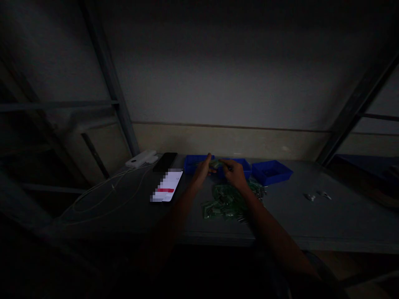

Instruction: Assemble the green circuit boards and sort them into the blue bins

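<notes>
On the grey table (311, 224), a pile of small green packets (229, 201) lies before three blue bins. Above the bins, the left hand (202, 171) and right hand (233, 172) close their fingertips on a small greenish packet (215, 163).

A dim grey wall (218, 87) with a beige lower band (280, 146) stands behind the grey table (311, 224).

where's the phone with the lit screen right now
In the head view, the lit phone lies on the table left of both hands, just nearer the person than the dark phone.
</notes>
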`<control>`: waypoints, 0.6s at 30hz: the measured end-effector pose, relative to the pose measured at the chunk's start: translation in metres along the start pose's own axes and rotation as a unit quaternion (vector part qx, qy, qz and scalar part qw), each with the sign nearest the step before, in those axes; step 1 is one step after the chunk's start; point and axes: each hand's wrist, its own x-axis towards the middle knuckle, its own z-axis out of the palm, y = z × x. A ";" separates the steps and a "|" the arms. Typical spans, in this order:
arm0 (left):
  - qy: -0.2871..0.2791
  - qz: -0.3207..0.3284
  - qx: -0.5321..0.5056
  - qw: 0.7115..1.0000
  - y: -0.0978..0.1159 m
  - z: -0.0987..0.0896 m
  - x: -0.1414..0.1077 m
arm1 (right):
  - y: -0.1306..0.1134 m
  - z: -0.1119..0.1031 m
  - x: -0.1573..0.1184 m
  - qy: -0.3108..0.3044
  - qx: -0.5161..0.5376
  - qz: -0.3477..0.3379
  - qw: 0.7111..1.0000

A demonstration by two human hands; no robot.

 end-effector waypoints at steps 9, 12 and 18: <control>0.014 0.128 -0.010 0.992 -0.007 0.000 0.002 | -0.002 0.003 0.000 0.014 0.120 0.040 0.992; 0.034 0.121 -0.055 0.991 -0.005 0.000 0.000 | -0.002 0.002 0.002 0.038 0.215 0.092 0.972; -0.008 0.119 -0.121 0.985 -0.002 0.001 -0.004 | -0.004 -0.002 0.006 0.004 0.244 0.136 0.960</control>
